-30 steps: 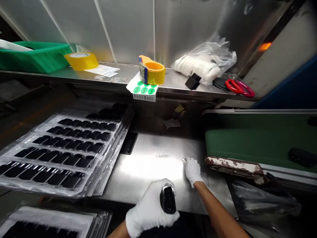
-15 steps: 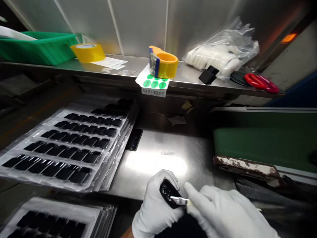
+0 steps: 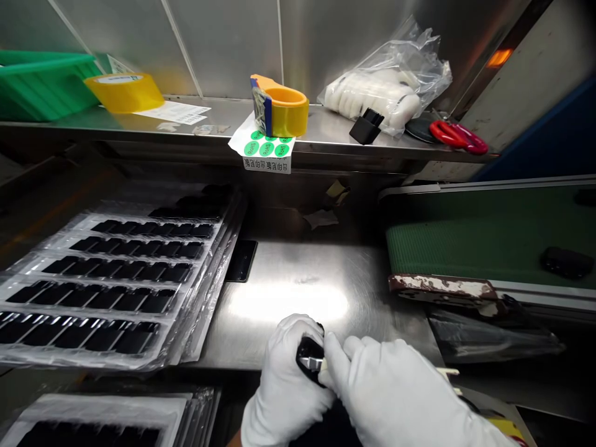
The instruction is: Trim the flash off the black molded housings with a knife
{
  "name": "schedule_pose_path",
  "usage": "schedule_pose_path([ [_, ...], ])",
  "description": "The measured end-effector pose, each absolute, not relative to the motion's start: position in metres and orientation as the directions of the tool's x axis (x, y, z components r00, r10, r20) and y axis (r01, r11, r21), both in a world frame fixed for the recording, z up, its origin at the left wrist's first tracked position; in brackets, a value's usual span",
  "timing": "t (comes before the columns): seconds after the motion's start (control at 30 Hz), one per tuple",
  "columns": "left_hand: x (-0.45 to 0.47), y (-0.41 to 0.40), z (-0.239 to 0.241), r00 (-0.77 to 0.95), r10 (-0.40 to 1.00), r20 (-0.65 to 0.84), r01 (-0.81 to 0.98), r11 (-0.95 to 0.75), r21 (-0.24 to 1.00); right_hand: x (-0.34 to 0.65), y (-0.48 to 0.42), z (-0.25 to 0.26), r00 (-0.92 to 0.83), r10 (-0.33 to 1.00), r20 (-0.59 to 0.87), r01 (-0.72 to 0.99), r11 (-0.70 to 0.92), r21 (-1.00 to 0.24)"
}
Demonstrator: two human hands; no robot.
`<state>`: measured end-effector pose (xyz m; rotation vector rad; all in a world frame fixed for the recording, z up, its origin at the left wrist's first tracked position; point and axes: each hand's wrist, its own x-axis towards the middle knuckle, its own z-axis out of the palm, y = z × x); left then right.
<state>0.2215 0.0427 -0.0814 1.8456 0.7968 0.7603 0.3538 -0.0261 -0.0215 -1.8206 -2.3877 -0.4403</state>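
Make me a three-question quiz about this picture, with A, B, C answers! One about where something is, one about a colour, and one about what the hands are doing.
1. Where are the scissors?
A. on the shelf, at its right end
B. on the green belt
C. on the trays

2. What colour are the round stickers under the tape dispenser?
A. red
B. green
C. blue

3. What is the left hand doing?
A. lying flat on the table
B. holding a small black part
C. lifting a tray

Answers:
1 A, the red handles lie on the steel shelf beside the plastic bag.
2 B, the dots on the white sheet are green.
3 B, its gloved fingers wrap the small black part, and the right hand meets it.
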Motion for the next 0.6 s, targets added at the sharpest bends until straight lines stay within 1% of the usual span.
schedule_pose_path([
  [0.13,0.221,0.045,-0.084,0.534,0.832,0.153,0.303,-0.357,0.884,0.346,-0.024,-0.031,-0.186,0.952,0.243,0.979,0.159,0.125],
  [0.23,0.223,0.046,-0.086,0.482,0.869,0.115,0.387,-0.329,0.861,0.344,-0.019,-0.039,-0.126,0.973,0.192,0.992,0.122,0.030],
  [0.33,0.227,0.045,-0.090,0.434,0.898,0.076,0.474,-0.299,0.828,0.344,-0.010,-0.042,-0.050,0.996,0.073,0.991,0.058,-0.122],
  [0.43,0.229,0.043,-0.093,0.392,0.918,0.051,0.516,-0.266,0.814,0.347,-0.005,-0.033,-0.009,0.990,-0.140,0.982,-0.018,-0.188],
  [0.5,0.228,0.042,-0.092,0.400,0.917,0.001,0.527,-0.231,0.818,0.355,-0.007,-0.022,-0.011,0.970,-0.242,0.967,-0.051,-0.248],
  [0.53,0.226,0.043,-0.090,0.410,0.911,-0.038,0.537,-0.207,0.818,0.360,-0.011,-0.016,-0.012,0.962,-0.272,0.948,-0.076,-0.309],
  [0.6,0.222,0.044,-0.083,0.417,0.898,-0.143,0.579,-0.141,0.803,0.372,-0.021,-0.009,-0.002,0.951,-0.308,0.860,-0.156,-0.486],
])
